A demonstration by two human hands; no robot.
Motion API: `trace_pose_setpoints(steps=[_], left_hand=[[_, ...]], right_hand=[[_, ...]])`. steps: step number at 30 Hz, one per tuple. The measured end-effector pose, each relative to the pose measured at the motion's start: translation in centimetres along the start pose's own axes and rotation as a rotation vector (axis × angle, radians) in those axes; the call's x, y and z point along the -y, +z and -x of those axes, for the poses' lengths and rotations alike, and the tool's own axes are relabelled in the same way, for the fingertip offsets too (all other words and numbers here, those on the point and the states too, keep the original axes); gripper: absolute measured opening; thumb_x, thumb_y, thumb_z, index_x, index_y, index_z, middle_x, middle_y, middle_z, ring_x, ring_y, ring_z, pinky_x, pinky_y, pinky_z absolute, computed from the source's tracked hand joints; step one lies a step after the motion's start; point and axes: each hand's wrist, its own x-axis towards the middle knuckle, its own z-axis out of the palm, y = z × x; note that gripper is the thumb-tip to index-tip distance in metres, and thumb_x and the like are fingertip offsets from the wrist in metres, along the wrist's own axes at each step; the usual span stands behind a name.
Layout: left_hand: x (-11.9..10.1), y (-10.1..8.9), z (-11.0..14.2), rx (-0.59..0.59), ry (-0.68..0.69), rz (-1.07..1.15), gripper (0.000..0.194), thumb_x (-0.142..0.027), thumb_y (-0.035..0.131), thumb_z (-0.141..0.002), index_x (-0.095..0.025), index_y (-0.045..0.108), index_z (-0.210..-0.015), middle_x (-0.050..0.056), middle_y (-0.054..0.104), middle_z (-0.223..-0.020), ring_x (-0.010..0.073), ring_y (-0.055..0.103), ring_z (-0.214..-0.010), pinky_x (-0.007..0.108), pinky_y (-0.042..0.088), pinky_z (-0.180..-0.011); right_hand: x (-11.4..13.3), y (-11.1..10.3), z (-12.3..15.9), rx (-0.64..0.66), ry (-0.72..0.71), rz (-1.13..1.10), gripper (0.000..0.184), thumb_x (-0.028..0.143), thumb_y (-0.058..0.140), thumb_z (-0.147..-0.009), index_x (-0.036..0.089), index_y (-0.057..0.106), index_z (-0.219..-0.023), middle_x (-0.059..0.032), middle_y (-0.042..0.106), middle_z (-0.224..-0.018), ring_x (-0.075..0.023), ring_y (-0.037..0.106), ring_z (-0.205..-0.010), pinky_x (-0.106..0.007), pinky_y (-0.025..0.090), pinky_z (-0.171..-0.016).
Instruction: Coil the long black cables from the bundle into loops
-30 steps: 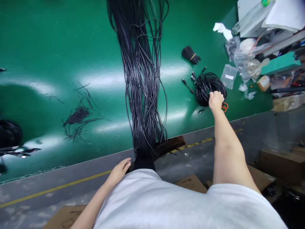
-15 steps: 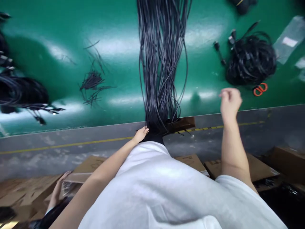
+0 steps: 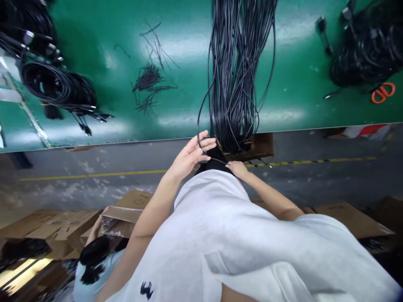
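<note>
A thick bundle of long black cables (image 3: 234,79) lies over the green table and hangs past its front edge. My left hand (image 3: 190,157) is just below that edge, palm up with fingers stretched out. One thin black cable (image 3: 198,121) loops down from the bundle across these fingers and runs on toward my right hand (image 3: 238,169). The right fingers are closed in a pinch on that cable, close in front of my white shirt. Loose cable ends (image 3: 262,162) hang beside the bundle.
Coiled cables (image 3: 59,86) lie at left, cable ties (image 3: 147,79) left of the bundle. Another coil (image 3: 362,58) and orange-handled scissors (image 3: 383,92) are at right. Cardboard boxes (image 3: 132,203) stand behind me, where a co-worker (image 3: 97,260) is bent down.
My right hand has left the coil at right and come to my waist, now pinching a cable. My left hand has risen to the bundle's edge and spread under a cable. The view has shifted left.
</note>
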Motion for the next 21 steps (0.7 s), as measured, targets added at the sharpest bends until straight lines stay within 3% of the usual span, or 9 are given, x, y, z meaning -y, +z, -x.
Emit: trace_pose_setpoints(steps=[4,6,8,11,13,14,16,19,21], left_hand=[[5.6,-1.3,-0.1,0.064,-0.019,-0.278,0.076,-0.045,0.065,-0.084,-0.023,0.036,-0.15,0.016,0.042,-0.155,0.0295,0.043,-0.141,0.044,0.041,-0.109],[8.2,-0.4,0.4,0.119,0.011,-0.388,0.078,-0.048,0.064,-0.084,-0.02,0.034,-0.151,0.017,0.036,-0.158,0.0304,0.034,-0.146,0.048,0.031,-0.117],[9.6,1.6,1.2,0.171,0.105,-0.486,0.079,-0.048,0.066,-0.083,-0.02,0.036,-0.15,0.015,0.031,-0.161,0.0305,0.027,-0.149,0.048,0.024,-0.12],[10.1,4.6,2.6,0.229,0.256,-0.618,0.055,-0.043,0.065,-0.084,-0.02,0.055,-0.134,0.012,0.051,-0.148,0.0283,0.041,-0.141,0.046,0.026,-0.12],[10.4,5.7,3.6,0.261,0.278,-0.67,0.032,-0.037,0.062,-0.087,-0.019,0.065,-0.113,0.009,0.066,-0.124,0.0247,0.057,-0.122,0.043,0.037,-0.112],[10.6,5.9,4.0,0.224,0.286,-0.671,0.026,-0.035,0.06,-0.088,-0.018,0.066,-0.106,0.009,0.069,-0.114,0.0227,0.061,-0.112,0.041,0.041,-0.107],[11.0,5.5,4.5,-0.027,0.362,-0.626,0.029,-0.038,0.059,-0.088,-0.017,0.063,-0.108,0.011,0.066,-0.114,0.0219,0.061,-0.107,0.038,0.045,-0.1],[10.4,4.1,4.3,-0.444,0.59,-0.597,0.062,-0.05,0.065,-0.083,-0.016,0.049,-0.133,0.018,0.047,-0.145,0.0298,0.044,-0.134,0.044,0.036,-0.11],[9.0,3.8,3.5,-0.415,0.704,-0.692,0.082,-0.056,0.071,-0.077,-0.019,0.04,-0.143,0.017,0.033,-0.157,0.0351,0.024,-0.148,0.05,0.022,-0.118]], right_hand=[[3.1,-2.1,3.9,0.0,-0.064,-0.011,0.047,0.065,0.06,-0.085,0.024,0.055,-0.062,0.0025,0.06,-0.061,-0.014,0.06,-0.072,-0.029,0.051,-0.077],[6.4,-1.4,5.5,0.037,-0.126,-0.048,0.052,0.072,0.051,-0.087,0.025,0.057,-0.067,0.0009,0.061,-0.063,-0.0164,0.062,-0.074,-0.033,0.052,-0.078],[10.6,0.1,6.4,0.121,-0.221,-0.183,0.053,0.072,0.051,-0.087,0.024,0.053,-0.065,0.0028,0.053,-0.054,-0.0145,0.058,-0.06,-0.031,0.054,-0.066],[17.0,2.2,6.8,0.354,-0.325,-0.597,0.051,0.06,0.059,-0.089,0.021,0.042,-0.061,0.0081,0.036,-0.048,-0.0058,0.038,-0.039,-0.019,0.045,-0.042],[20.8,2.9,7.3,0.547,-0.274,-0.942,0.048,0.046,0.063,-0.092,0.018,0.039,-0.061,0.009,0.033,-0.049,-0.0023,0.033,-0.038,-0.011,0.037,-0.036],[22.4,3.0,7.7,0.642,-0.228,-1.13,0.044,0.038,0.065,-0.092,0.018,0.04,-0.061,0.0085,0.035,-0.051,-0.0011,0.034,-0.039,-0.007,0.037,-0.037],[24.8,3.3,9.2,0.778,-0.073,-1.49,0.035,0.019,0.07,-0.088,0.019,0.047,-0.061,0.0074,0.038,-0.053,0.0007,0.037,-0.044,0.002,0.04,-0.046],[26.0,4.8,12.0,0.958,0.224,-1.881,0.032,-0.003,0.069,-0.081,0.023,0.06,-0.066,0.007,0.041,-0.057,0.0023,0.039,-0.047,0.011,0.041,-0.058],[25.8,6.4,13.6,1.21,0.458,-2.096,0.032,-0.006,0.063,-0.084,0.023,0.063,-0.07,0.0072,0.043,-0.058,0.0033,0.04,-0.044,0.01,0.043,-0.056]])
